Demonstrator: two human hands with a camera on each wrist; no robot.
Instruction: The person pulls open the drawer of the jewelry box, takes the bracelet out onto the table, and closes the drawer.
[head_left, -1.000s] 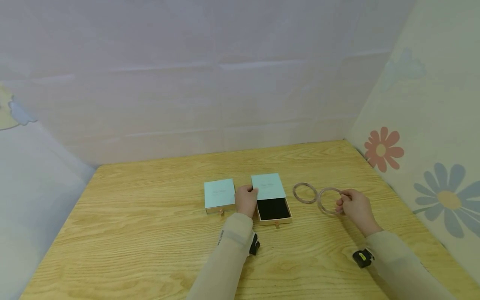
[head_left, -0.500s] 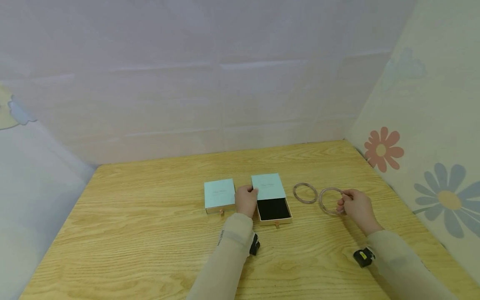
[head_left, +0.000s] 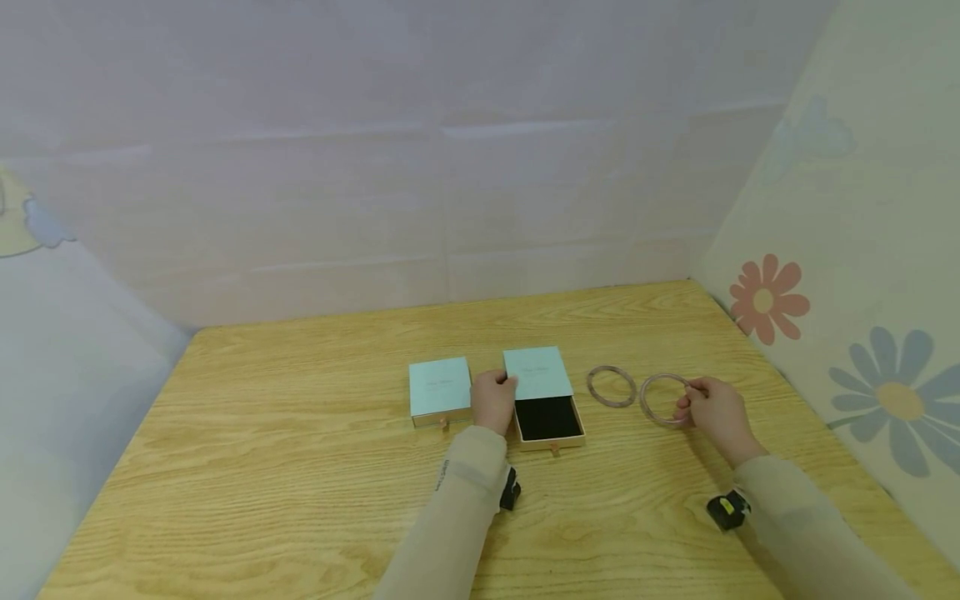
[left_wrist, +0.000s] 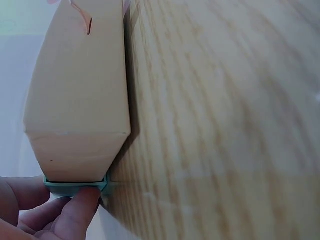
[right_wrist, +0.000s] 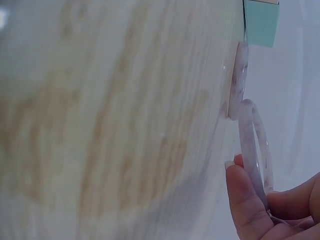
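Observation:
My left hand (head_left: 492,402) grips the left side of a pale teal drawer box (head_left: 537,372), its fingers at the sleeve's edge in the left wrist view. The cream drawer (left_wrist: 80,85) is pulled partway out towards me, showing a black lining (head_left: 548,418). My right hand (head_left: 717,415) pinches the right side of a translucent mauve bangle (head_left: 649,407) between thumb and fingers. In the right wrist view this bangle is tilted up off the table. A second, similar bangle (head_left: 611,403) lies flat between it and the box.
Left of my left hand sits another pale teal drawer box (head_left: 438,386), closed, with a small ribbon pull (head_left: 444,425) in front. Everything stands on a wood-grain table (head_left: 300,483). A pale sheet (head_left: 450,208) hangs behind, and a flower-patterned one (head_left: 885,275) at the right.
The bangle in my right hand has shifted slightly to the right, widening the gap to the flat bangle. My left hand and the drawer box have stayed in place.

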